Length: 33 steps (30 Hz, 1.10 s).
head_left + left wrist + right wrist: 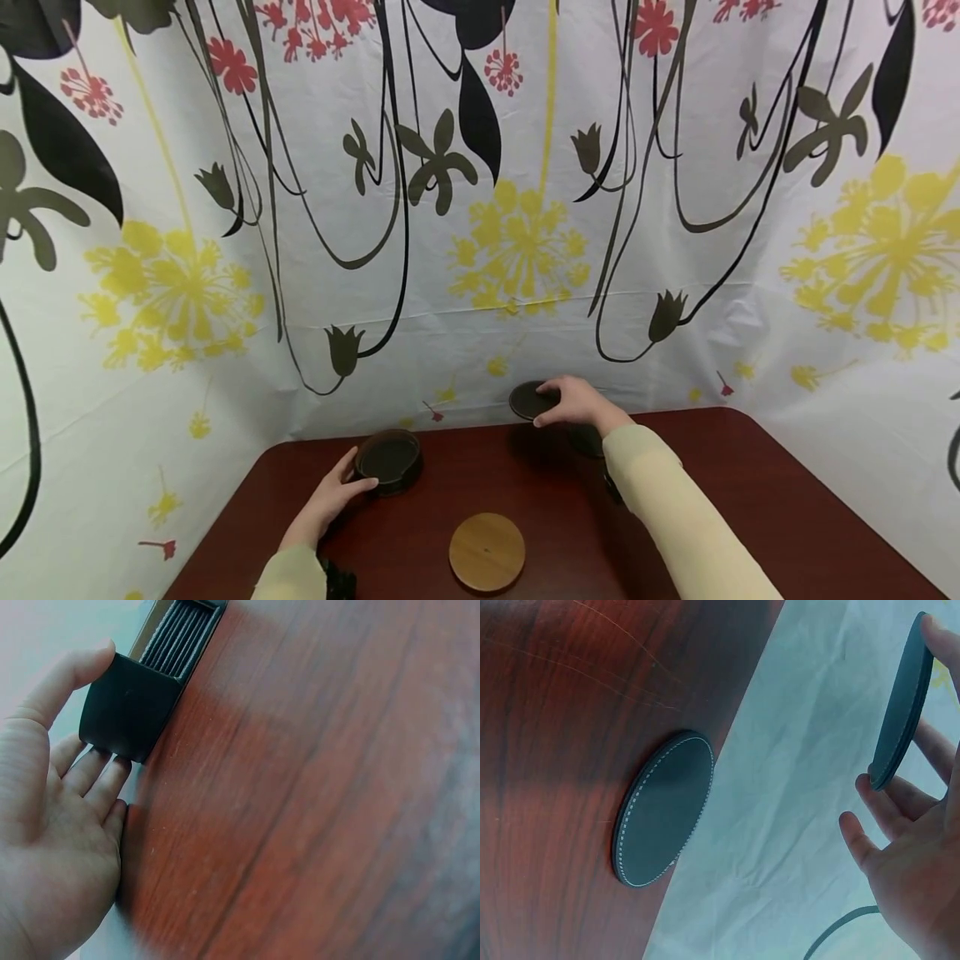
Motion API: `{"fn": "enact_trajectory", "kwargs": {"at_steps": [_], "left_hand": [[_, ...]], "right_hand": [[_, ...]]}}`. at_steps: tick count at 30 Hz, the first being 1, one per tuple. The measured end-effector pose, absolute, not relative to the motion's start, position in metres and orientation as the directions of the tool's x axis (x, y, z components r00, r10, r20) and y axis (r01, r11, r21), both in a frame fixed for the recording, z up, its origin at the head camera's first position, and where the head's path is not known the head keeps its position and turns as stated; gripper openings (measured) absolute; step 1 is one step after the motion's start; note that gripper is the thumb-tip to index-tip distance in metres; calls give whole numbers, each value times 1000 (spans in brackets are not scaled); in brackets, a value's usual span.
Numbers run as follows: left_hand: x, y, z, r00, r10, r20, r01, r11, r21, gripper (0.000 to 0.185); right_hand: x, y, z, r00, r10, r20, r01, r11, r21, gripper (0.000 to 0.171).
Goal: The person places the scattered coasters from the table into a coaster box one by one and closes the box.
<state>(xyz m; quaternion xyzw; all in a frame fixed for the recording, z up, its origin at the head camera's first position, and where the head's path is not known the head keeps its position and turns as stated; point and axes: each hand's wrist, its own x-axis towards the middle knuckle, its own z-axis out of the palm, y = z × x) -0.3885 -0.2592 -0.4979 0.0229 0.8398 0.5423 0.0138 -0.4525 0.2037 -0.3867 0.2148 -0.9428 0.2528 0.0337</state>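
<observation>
My left hand (347, 483) holds a black coaster holder (390, 460) at the table's back left, thumb on one side and fingers on the other. In the left wrist view my left hand (97, 727) has its thumb on the holder's wall (127, 705), and several dark coasters (176, 634) stand stacked inside. My right hand (553, 405) pinches a dark round coaster (529, 400) by its rim, lifted above the table's far edge. The right wrist view shows that held coaster (900, 705) edge-on in my right hand (904, 742). Another dark stitched coaster (664, 808) lies flat below, close to the table's far edge.
A round wooden coaster (487, 552) lies in the near middle of the dark red-brown table (750, 500). A flowered white sheet (480, 250) hangs as a wall right behind and at both sides. The lying dark coaster (585, 440) is partly hidden by my right sleeve.
</observation>
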Motion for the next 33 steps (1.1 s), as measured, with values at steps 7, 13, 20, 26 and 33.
{"fn": "enact_trajectory", "kwargs": {"at_steps": [7, 13, 20, 26, 33], "left_hand": [[-389, -258, -498, -999, 53, 7, 28, 418, 908, 96], [-388, -259, -497, -998, 58, 14, 36, 407, 913, 96], [-387, -259, -496, -998, 55, 11, 32, 404, 914, 96], [-388, -259, -496, -998, 58, 2, 25, 405, 914, 97], [-391, -258, -497, -999, 45, -25, -6, 393, 919, 97]], "right_hand": [[-452, 202, -380, -898, -401, 180, -439, 788, -432, 66], [-452, 200, -378, -898, -401, 183, -440, 791, -425, 66], [-452, 194, -375, -890, -408, 203, -455, 782, -426, 64], [-451, 186, -366, -883, -416, 219, -470, 772, -427, 63], [-449, 177, -357, -880, -429, 206, -475, 768, -430, 63]]}}
